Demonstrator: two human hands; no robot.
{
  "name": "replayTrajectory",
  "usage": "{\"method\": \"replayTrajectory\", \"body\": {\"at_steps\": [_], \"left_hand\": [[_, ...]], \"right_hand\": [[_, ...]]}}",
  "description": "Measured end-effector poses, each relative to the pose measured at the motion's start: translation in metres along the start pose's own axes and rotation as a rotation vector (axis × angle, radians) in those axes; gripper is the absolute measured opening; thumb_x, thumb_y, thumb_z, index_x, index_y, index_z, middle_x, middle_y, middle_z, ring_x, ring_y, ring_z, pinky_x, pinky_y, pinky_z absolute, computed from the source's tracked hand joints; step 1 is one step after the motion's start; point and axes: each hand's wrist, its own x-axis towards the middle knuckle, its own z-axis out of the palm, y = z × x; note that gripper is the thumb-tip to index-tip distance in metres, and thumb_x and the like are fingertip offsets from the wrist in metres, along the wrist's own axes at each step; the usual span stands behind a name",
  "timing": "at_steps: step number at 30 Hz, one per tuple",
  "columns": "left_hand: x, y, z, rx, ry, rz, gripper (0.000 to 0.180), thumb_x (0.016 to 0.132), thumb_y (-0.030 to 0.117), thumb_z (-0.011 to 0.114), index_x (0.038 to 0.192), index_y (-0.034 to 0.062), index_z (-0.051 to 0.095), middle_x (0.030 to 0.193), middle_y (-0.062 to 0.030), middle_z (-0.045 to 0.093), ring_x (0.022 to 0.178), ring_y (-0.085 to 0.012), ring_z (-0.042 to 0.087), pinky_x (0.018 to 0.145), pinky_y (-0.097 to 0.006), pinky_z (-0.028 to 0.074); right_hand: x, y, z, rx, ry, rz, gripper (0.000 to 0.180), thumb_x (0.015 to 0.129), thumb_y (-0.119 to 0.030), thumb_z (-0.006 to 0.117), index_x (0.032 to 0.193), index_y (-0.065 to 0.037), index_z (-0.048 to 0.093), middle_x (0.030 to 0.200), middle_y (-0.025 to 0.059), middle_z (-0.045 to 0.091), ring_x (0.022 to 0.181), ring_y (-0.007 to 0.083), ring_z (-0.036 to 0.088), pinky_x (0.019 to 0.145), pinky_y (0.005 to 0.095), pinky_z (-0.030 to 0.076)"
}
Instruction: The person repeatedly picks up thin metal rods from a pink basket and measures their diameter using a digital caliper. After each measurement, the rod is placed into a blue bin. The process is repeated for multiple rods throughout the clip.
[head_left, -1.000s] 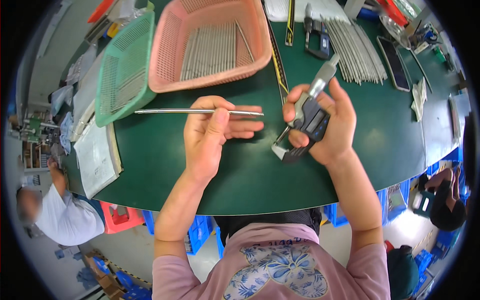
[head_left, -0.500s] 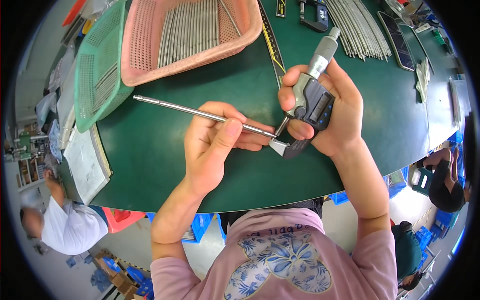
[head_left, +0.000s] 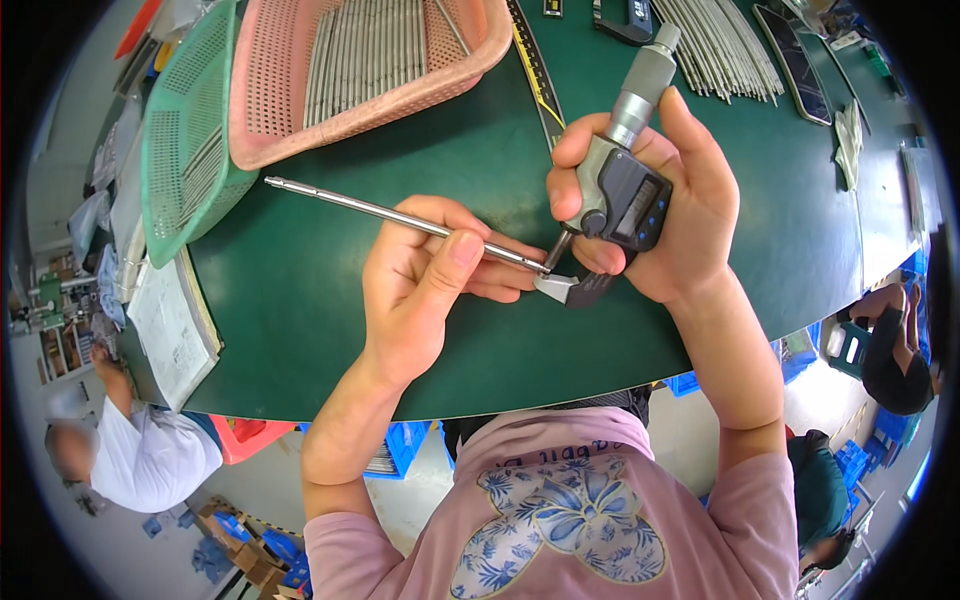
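Note:
A slim metal rod (head_left: 365, 207) is pinched between the thumb and fingers of my left hand (head_left: 420, 285). It slants down to the right, and its right end sits at the jaws of a digital micrometer (head_left: 630, 195). My right hand (head_left: 690, 200) is wrapped round the micrometer's frame, with the grey thimble pointing up and away. The rod's tip lies between the spindle and the anvil; whether both faces touch it I cannot tell. My left fingertips are right beside the anvil.
A pink basket (head_left: 275, 150) of similar rods stands at the far left, next to a green basket (head_left: 160, 190). A ruler (head_left: 537, 75), another micrometer (head_left: 625, 28), a row of rods (head_left: 722, 50) and a phone (head_left: 792, 65) lie farther back. Papers (head_left: 172, 320) are at left; a person (head_left: 150, 450) sits beyond.
The micrometer has turned slightly in my right hand, its display facing up more. Both hands have shifted a little to the left; the rod's end stays at the jaws.

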Motion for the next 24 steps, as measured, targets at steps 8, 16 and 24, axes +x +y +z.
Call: {"method": "replayTrajectory", "body": {"at_steps": [8, 16, 24], "left_hand": [[-0.0009, -0.0003, 0.0031, 0.037, 0.023, -0.014, 0.017, 0.091, 0.019, 0.042, 0.095, 0.0023, 0.04, 0.087, -0.0254, 0.059, 0.071, -0.0266, 0.064, 0.058, -0.029, 0.055], [-0.0002, 0.0003, 0.0023, -0.014, 0.018, -0.017, 0.014, 0.089, 0.014, 0.047, 0.094, 0.0022, 0.04, 0.088, -0.0248, 0.06, 0.073, -0.0247, 0.064, 0.059, -0.029, 0.054], [-0.0005, -0.0032, 0.0018, -0.015, 0.016, -0.018, 0.019, 0.083, 0.003, 0.054, 0.095, 0.0018, 0.04, 0.088, -0.0231, 0.061, 0.075, -0.0219, 0.064, 0.062, -0.027, 0.054]], "right_hand": [[0.0001, -0.0014, 0.0016, -0.056, 0.063, 0.006, 0.062, 0.084, -0.056, 0.034, 0.081, 0.002, 0.056, 0.064, 0.0125, 0.059, 0.036, 0.0141, 0.045, 0.037, 0.0231, 0.037], [0.0005, -0.0008, 0.0014, -0.08, 0.061, 0.027, 0.062, 0.081, -0.058, 0.037, 0.079, 0.001, 0.056, 0.065, 0.0126, 0.058, 0.038, 0.0138, 0.045, 0.039, 0.0232, 0.038], [0.0004, -0.0012, 0.0011, -0.104, 0.08, 0.038, 0.064, 0.08, -0.059, 0.036, 0.079, 0.001, 0.056, 0.064, 0.0122, 0.058, 0.039, 0.0137, 0.045, 0.039, 0.0233, 0.038]]}}
